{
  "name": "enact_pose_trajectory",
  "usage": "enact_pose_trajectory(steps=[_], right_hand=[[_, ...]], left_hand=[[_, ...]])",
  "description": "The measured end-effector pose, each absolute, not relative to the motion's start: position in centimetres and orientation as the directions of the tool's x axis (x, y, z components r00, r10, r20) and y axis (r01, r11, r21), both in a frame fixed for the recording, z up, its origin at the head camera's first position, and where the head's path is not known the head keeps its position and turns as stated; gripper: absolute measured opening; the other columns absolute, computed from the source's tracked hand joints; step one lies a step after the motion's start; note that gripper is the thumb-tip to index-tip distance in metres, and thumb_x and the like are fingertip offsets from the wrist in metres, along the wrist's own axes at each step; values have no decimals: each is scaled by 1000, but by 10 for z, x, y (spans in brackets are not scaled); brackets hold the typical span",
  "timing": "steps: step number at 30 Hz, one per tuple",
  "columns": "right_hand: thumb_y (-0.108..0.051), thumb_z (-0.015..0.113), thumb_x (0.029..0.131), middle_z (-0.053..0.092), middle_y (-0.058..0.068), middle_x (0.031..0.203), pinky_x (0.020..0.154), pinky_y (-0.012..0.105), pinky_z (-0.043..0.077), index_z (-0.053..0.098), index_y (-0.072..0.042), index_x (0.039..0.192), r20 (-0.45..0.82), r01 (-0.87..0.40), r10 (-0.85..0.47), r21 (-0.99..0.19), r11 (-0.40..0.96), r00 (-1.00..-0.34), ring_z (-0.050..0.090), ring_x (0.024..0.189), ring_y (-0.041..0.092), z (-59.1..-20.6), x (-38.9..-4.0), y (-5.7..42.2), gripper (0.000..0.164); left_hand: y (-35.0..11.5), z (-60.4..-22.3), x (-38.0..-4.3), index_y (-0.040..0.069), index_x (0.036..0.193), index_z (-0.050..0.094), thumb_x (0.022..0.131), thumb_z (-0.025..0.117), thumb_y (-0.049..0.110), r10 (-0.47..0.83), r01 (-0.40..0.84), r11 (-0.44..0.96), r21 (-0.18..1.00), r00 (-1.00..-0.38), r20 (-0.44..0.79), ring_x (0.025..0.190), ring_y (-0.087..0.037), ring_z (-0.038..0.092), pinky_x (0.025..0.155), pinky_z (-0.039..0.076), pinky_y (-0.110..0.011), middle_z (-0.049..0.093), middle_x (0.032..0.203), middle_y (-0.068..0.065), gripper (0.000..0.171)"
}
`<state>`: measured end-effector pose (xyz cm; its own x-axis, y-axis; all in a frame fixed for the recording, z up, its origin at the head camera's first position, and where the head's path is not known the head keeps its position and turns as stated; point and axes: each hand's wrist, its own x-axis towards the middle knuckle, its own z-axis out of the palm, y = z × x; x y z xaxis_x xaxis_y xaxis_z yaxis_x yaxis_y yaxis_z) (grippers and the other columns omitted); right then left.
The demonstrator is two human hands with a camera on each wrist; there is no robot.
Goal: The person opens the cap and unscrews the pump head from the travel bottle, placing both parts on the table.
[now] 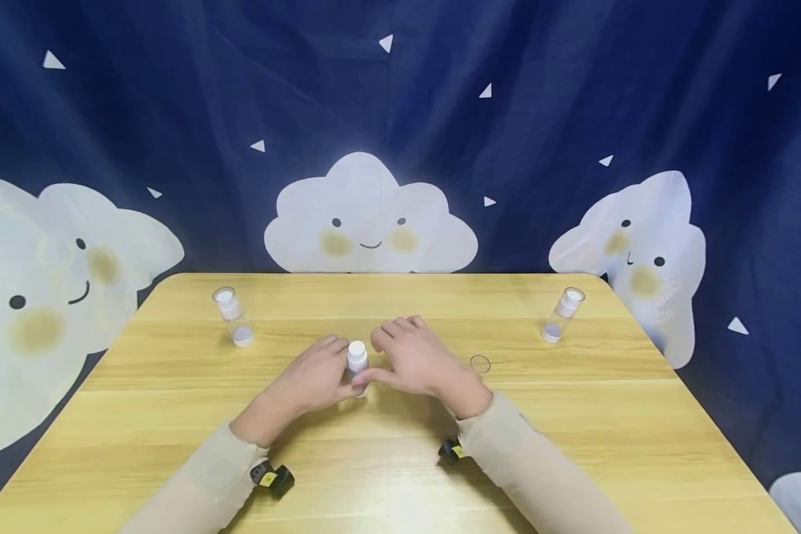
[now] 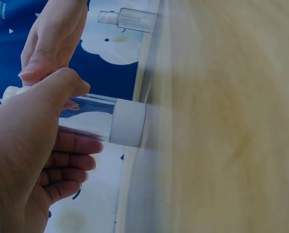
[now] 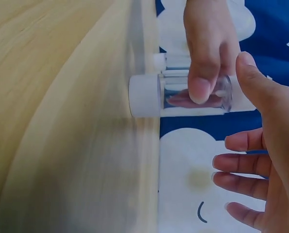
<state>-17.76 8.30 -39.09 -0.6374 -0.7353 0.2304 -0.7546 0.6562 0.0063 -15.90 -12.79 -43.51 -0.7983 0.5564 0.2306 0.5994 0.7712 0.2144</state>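
A clear bottle with a white base (image 2: pixel 128 123) and white top (image 1: pixel 357 350) stands upright on the wooden table, in the middle of the head view. My left hand (image 1: pixel 314 374) holds it round its clear body, thumb on the near side and fingers behind. Close by on the right is my right hand (image 1: pixel 410 358), its thumb reaching toward the bottle's upper part. In the right wrist view the fingers of that hand (image 3: pixel 275 145) are spread and loosely bent, with nothing between them.
A similar bottle (image 1: pixel 233 319) stands at the back left of the table (image 1: pixel 400 452), another bottle (image 1: pixel 562 317) at the back right. A thin round ring outline (image 1: pixel 480 355) shows on the table by the right wrist. Behind hangs a blue cloud-patterned curtain (image 1: pixel 440 133).
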Motion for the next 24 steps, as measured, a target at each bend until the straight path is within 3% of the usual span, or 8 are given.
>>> enact_pose_trajectory(steps=[4,11,24], right_hand=[[-75,51,83,45,-8,80,84,34,40,53,-17,88,245,-769,-747,10,639,-618,46,80,13,-392,-178,77,58],[-75,52,83,48,-9,82,81,33,39,53,-19,88,254,-762,-736,-7,647,-627,48,81,12,-393,-176,70,56],[-69,47,91,53,-10,82,92,36,39,59,-21,90,258,-753,-729,11,658,-634,56,86,12,-397,-176,63,50]], left_hand=[[-128,-435,-159,8,94,62,83,70,47,569,618,759,202,-782,255,86,-19,52,85,47,-36,57,91,-1,41],[-129,-436,-159,10,94,60,83,70,45,572,625,754,204,-776,264,83,-17,48,80,46,-34,55,90,0,38],[-130,-438,-162,9,107,65,86,69,44,634,697,697,169,-709,310,91,-19,55,88,46,-36,61,99,-2,41]])
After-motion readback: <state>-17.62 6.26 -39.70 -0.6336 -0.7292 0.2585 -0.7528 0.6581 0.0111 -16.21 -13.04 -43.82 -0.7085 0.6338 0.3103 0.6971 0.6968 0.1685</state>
